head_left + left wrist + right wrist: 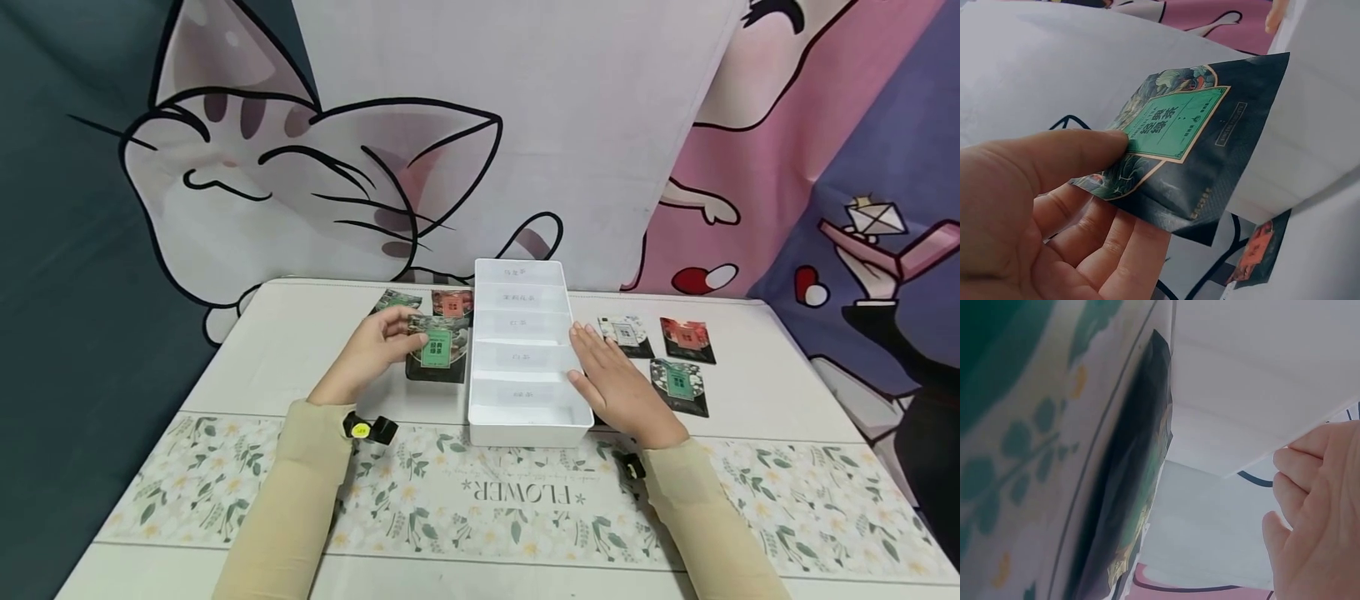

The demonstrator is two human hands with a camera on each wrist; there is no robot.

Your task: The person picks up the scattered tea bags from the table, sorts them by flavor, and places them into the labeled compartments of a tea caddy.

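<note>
My left hand (375,346) pinches a black tea sachet (437,350) with a green label, thumb on its front. The left wrist view shows this tea sachet (1185,137) tilted beside the box wall. The white divided box (531,435) stands lengthwise on the table, with a printed label in each of its several compartments. My right hand (618,387) rests with extended fingers against the box's right side. In the right wrist view, a dark sachet with a green patch (1132,481) lies by the box, mostly hidden from the head view by the right hand.
Left of the box lie a red-label sachet (452,303) and a green-patterned sachet (397,302). To the right are a white-label sachet (626,335), another red-label sachet (687,340) and another green-label sachet (679,386). A floral strip (420,492) crosses the table; a printed cloth (585,100) hangs behind.
</note>
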